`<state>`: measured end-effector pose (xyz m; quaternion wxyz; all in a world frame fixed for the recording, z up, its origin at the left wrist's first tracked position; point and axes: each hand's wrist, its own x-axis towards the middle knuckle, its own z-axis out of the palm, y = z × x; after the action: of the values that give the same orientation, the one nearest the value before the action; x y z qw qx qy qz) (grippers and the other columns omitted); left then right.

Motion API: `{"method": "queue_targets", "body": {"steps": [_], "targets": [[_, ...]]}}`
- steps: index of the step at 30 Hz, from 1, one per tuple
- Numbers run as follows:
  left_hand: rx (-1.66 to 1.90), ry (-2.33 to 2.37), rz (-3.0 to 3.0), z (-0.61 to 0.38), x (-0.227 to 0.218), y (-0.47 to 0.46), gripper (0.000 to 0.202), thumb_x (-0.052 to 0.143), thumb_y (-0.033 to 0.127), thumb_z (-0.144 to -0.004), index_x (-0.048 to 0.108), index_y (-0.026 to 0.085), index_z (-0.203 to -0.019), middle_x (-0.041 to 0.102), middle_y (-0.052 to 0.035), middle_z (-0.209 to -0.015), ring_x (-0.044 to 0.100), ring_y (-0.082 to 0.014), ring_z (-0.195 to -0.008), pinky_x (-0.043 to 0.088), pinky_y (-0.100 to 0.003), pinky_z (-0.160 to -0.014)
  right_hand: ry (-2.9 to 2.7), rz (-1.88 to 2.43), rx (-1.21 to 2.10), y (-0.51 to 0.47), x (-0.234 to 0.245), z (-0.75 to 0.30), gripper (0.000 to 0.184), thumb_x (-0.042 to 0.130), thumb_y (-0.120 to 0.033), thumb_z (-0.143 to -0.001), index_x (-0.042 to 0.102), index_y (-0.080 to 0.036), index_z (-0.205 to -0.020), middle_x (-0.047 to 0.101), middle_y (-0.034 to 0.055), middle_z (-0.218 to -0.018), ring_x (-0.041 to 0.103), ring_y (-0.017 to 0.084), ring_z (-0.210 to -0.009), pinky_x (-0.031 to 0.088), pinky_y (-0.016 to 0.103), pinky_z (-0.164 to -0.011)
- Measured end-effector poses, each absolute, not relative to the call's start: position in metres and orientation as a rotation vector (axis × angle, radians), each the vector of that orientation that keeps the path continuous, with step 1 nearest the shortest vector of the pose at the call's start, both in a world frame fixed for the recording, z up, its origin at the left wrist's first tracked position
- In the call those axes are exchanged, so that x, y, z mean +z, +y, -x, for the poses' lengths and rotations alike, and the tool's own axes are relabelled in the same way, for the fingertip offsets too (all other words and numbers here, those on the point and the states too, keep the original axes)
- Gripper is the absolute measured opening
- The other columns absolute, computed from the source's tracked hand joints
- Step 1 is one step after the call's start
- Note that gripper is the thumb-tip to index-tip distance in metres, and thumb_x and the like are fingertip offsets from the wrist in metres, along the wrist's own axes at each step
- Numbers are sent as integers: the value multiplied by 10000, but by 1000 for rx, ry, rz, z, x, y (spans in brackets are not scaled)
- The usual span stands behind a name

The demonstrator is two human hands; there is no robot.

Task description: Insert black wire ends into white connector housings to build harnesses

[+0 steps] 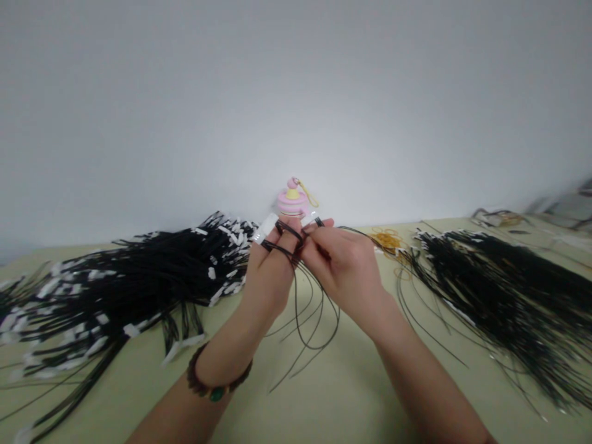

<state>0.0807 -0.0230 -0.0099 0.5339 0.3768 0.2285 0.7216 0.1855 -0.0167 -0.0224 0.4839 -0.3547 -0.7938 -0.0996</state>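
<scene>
Both of my hands meet above the middle of the table. My left hand (277, 262) is closed on black cables (290, 237) that loop around its fingers, with a white connector (266, 229) at its back. My right hand (342, 253) pinches part of the same cables, and a second white connector (309, 217) shows by its fingertips. Thin loose cable ends (300, 333) hang below the hands in loops. The fingertips partly hide where the cables cross. A brown beaded bracelet with a green bead (216, 393) circles my left wrist.
A large heap of black cables with white connectors (152, 271) lies to the left. More black cables (499, 296) are spread at the right. Yellow rubber bands (387, 239) sit right of centre. A pink lidded cup (292, 200) stands against the white wall (296, 92).
</scene>
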Motion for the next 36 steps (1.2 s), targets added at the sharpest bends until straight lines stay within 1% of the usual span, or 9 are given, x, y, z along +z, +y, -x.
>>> {"method": "queue_targets", "body": {"steps": [5, 9, 12, 16, 21, 23, 27, 32, 36], "targets": [[1762, 507, -1036, -80, -16, -22, 135, 705, 130, -729, 635, 166, -620, 647, 23, -608, 693, -153, -743, 542, -267, -830, -1922, 824, -205, -17, -23, -185, 291, 464, -216, -912, 534, -149, -638, 489, -16, -572, 432, 80, -552, 305, 218, -553], [1711, 596, -973, -78, -10, -21, 220, 593, 80, -809, 608, 159, -604, 647, 11, -596, 708, -159, -796, 541, -277, -866, -1914, 747, 6, -17, -17, -187, 287, 481, -187, -896, 500, -150, -613, 419, -46, -540, 359, 49, -507, 269, 200, -513], [1675, 612, -899, -73, -3, -19, 277, 517, 59, -854, 571, 154, -601, 662, 4, -595, 712, -150, -726, 560, -296, -830, -1944, 730, 470, -17, -10, -195, 255, 543, -217, -874, 536, -147, -629, 385, -59, -525, 318, 38, -481, 230, 194, -464], [1690, 548, -891, -54, 3, -15, 230, 485, 115, -889, 548, 164, -673, 717, -40, -685, 728, -218, -813, 572, -405, -816, -1812, 562, 1216, -17, -1, -215, 168, 616, -274, -846, 658, -132, -767, 405, -59, -497, 332, 41, -457, 227, 186, -426], [1752, 533, -946, -36, 3, -11, 166, 532, 133, -861, 556, 161, -699, 709, -45, -702, 723, -257, -884, 518, -500, -912, -1474, 426, 1591, -8, 3, -230, 182, 681, -273, -795, 666, -124, -690, 255, -101, -456, 192, 8, -405, 151, 167, -397], [1701, 536, -934, -36, 4, -11, 178, 533, 138, -858, 555, 147, -682, 717, -81, -728, 720, -270, -899, 487, -518, -953, -1389, 464, 1570, -2, 1, -227, 193, 704, -281, -774, 642, -127, -673, 234, -111, -450, 184, 4, -396, 138, 164, -395], [1515, 559, -857, -37, 6, -12, 235, 455, 140, -892, 578, 121, -693, 734, -169, -848, 714, -258, -928, 479, -468, -988, -1425, 575, 1371, 5, -6, -216, 256, 702, -347, -779, 611, -128, -682, 307, -102, -429, 278, 14, -389, 156, 174, -404], [1453, 510, -727, -29, 10, -10, 296, 361, 86, -893, 593, 109, -709, 729, -164, -941, 707, -229, -945, 510, -418, -969, -1602, 730, 1190, 13, -14, -210, 360, 664, -469, -785, 581, -135, -680, 424, -71, -467, 344, 34, -436, 231, 192, -432], [1467, 515, -673, -25, 12, -10, 280, 372, 84, -884, 602, 112, -727, 726, -153, -936, 675, -236, -1039, 505, -423, -981, -1657, 838, 1056, 26, -24, -205, 383, 798, -398, -642, 508, -152, -686, 488, -57, -616, 426, 46, -558, 329, 189, -510]]}}
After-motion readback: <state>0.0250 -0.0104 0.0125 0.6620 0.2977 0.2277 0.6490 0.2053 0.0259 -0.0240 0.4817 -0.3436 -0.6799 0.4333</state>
